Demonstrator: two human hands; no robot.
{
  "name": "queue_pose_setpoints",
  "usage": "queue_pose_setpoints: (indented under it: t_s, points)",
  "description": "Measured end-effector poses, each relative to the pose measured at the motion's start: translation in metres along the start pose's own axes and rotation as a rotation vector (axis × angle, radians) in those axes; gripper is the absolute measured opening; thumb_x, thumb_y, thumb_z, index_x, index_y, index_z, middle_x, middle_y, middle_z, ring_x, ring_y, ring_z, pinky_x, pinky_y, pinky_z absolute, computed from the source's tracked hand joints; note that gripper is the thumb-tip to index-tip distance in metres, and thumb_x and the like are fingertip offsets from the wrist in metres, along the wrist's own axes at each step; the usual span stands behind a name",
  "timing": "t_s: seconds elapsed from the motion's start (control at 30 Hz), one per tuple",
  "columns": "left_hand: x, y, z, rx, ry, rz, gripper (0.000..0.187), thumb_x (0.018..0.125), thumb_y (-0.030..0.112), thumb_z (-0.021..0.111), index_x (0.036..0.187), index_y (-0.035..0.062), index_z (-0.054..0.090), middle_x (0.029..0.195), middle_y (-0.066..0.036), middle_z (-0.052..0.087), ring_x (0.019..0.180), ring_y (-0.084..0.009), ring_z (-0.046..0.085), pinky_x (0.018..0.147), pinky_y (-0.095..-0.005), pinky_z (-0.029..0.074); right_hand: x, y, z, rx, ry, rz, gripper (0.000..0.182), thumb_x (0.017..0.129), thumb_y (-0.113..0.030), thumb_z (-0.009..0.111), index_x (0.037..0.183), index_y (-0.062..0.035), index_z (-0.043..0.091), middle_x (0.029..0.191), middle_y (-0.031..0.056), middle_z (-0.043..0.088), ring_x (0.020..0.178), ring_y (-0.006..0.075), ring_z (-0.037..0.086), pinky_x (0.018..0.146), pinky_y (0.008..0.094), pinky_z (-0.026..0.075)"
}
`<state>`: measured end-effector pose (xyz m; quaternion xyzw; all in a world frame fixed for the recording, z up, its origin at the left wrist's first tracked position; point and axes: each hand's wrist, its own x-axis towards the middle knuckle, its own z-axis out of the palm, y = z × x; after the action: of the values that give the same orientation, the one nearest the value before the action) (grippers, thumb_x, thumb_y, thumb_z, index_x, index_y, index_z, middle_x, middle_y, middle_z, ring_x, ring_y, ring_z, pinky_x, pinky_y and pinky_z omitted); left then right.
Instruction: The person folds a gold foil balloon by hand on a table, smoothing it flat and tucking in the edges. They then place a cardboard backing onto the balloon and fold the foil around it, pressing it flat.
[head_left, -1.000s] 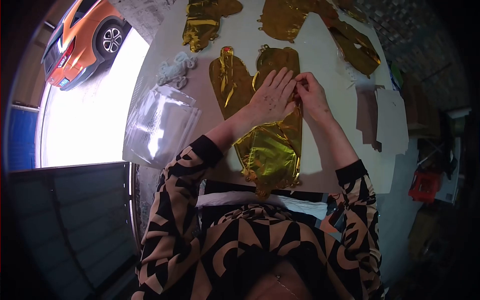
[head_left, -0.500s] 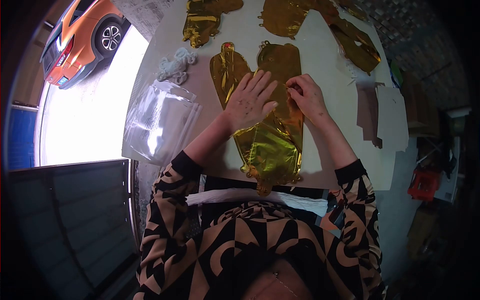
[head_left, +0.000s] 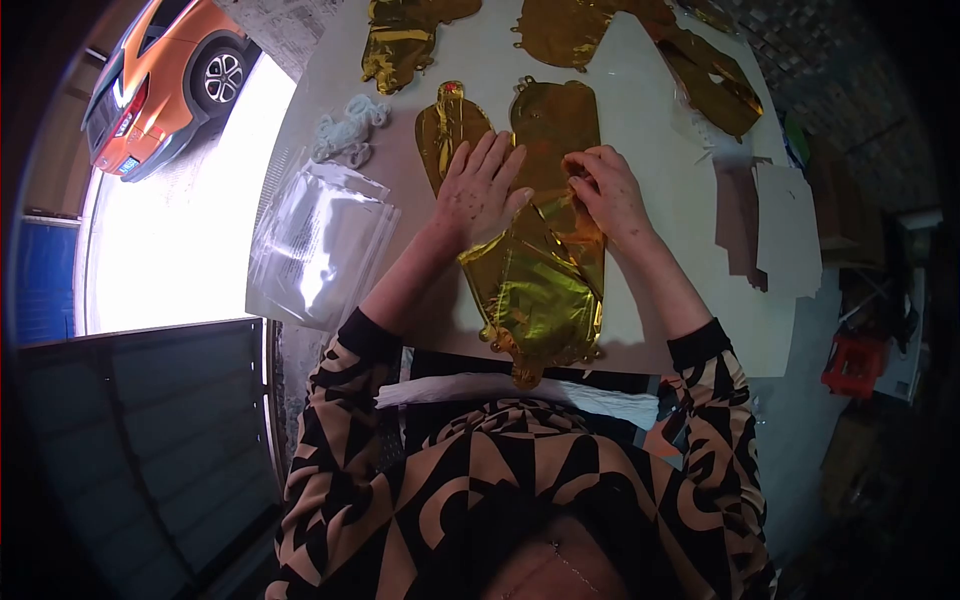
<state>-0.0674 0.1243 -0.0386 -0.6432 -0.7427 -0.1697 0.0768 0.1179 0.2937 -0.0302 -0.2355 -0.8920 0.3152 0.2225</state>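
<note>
A flat gold foil balloon (head_left: 545, 300), uninflated and with small tabs along its rim, lies lengthwise on the pale table (head_left: 660, 300). Its lower end hangs slightly over the near edge. My left hand (head_left: 478, 198) rests palm down on its left part, fingers stretched out. At the balloon's right side, my right hand (head_left: 608, 190) has thumb and fingers pinched together just over the foil. Whatever is between those fingertips is too small to make out.
More gold foil balloons (head_left: 400, 45) lie along the far side of the table. Left are clear plastic bags (head_left: 320, 240) and a bundle of white string (head_left: 350, 130). Cardboard sheets (head_left: 785, 230) lie on the right. An orange car (head_left: 165, 90) stands outside; a red stool (head_left: 852, 365) is at right.
My left hand has slid a little left and up the foil. My right hand stays pinched near the same spot. The view has shifted slightly.
</note>
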Motion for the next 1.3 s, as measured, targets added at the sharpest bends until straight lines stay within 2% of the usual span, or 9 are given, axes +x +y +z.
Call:
queue_pose_setpoints:
  t_s: [0.1,0.3,0.4,0.5,0.6,0.9,1.0,1.2,1.3]
  points:
    - [0.004,-0.007,0.000,-0.097,0.143,-0.019,0.062,0.101,0.038,0.064,0.151,0.0030,0.052,0.155,-0.019,0.050,0.148,-0.0371,0.042,0.121,-0.0490,0.034,-0.002,0.001,0.002,-0.010,0.015,-0.014,0.030,0.092,-0.007,0.074,0.122,-0.0077,0.071,0.116,0.0080,0.063,0.113,0.0295,0.061,0.098,0.0402,0.053]
    - [0.013,0.014,-0.020,-0.110,0.161,-0.133,0.052,0.091,0.033,0.076,0.131,0.0016,0.066,0.123,-0.014,0.062,0.115,-0.0323,0.058,0.100,-0.0451,0.045,-0.003,-0.003,0.004,0.040,0.041,0.020,0.032,0.092,-0.006,0.074,0.124,-0.0070,0.070,0.117,0.0086,0.063,0.114,0.0301,0.061,0.098,0.0406,0.053]
    - [0.018,0.019,-0.010,-0.038,0.248,-0.140,0.040,0.085,0.035,0.079,0.108,0.0035,0.071,0.106,-0.010,0.060,0.102,-0.0283,0.056,0.086,-0.0423,0.044,-0.006,-0.002,0.005,0.050,0.066,0.033,0.033,0.092,-0.005,0.073,0.124,-0.0065,0.069,0.118,0.0093,0.063,0.114,0.0299,0.061,0.098,0.0404,0.053]
    - [0.023,0.022,-0.005,-0.002,0.263,-0.171,0.033,0.084,0.035,0.080,0.096,0.0057,0.071,0.099,-0.009,0.060,0.098,-0.0277,0.055,0.082,-0.0419,0.042,-0.006,-0.002,0.005,0.051,0.080,0.019,0.033,0.092,-0.004,0.073,0.125,-0.0062,0.068,0.118,0.0098,0.063,0.113,0.0298,0.062,0.098,0.0405,0.054]
    - [0.029,0.030,-0.010,0.000,0.211,-0.235,0.030,0.087,0.034,0.079,0.100,0.0064,0.075,0.098,-0.008,0.063,0.099,-0.0280,0.058,0.085,-0.0431,0.045,-0.008,-0.007,0.005,0.077,0.090,0.027,0.032,0.092,-0.003,0.072,0.124,-0.0061,0.068,0.118,0.0100,0.063,0.112,0.0301,0.062,0.097,0.0407,0.054]
    - [0.041,0.039,-0.007,0.018,0.292,-0.144,0.023,0.090,0.029,0.077,0.085,0.0068,0.077,0.088,-0.009,0.062,0.092,-0.0286,0.059,0.082,-0.0423,0.047,-0.008,-0.004,0.007,0.066,0.114,0.014,0.031,0.092,-0.001,0.071,0.122,-0.0075,0.068,0.116,0.0098,0.064,0.110,0.0307,0.062,0.096,0.0411,0.054]
    - [0.044,0.038,0.003,-0.069,0.319,-0.159,0.024,0.092,0.024,0.074,0.081,0.0028,0.075,0.083,-0.014,0.067,0.085,-0.0319,0.065,0.077,-0.0439,0.051,-0.008,-0.002,0.008,0.076,0.112,0.020,0.031,0.092,-0.001,0.070,0.122,-0.0078,0.068,0.116,0.0097,0.064,0.110,0.0307,0.062,0.096,0.0412,0.053]
    - [0.060,0.027,-0.015,-0.470,-0.057,-0.477,0.033,0.099,0.024,0.061,0.086,-0.0027,0.073,0.082,-0.025,0.071,0.081,-0.0388,0.073,0.077,-0.0487,0.056,-0.009,-0.007,0.008,-0.007,0.142,-0.061,0.037,0.092,-0.001,0.071,0.128,-0.0109,0.068,0.116,0.0089,0.062,0.111,0.0310,0.059,0.097,0.0415,0.052]
    - [0.071,0.021,-0.027,-0.299,-0.231,-0.479,0.034,0.095,0.030,0.061,0.096,0.0009,0.078,0.103,-0.025,0.075,0.096,-0.0425,0.074,0.088,-0.0500,0.058,-0.010,-0.008,0.011,-0.071,0.157,-0.127,0.044,0.091,0.000,0.072,0.133,-0.0136,0.068,0.115,0.0086,0.060,0.109,0.0315,0.057,0.097,0.0422,0.052]
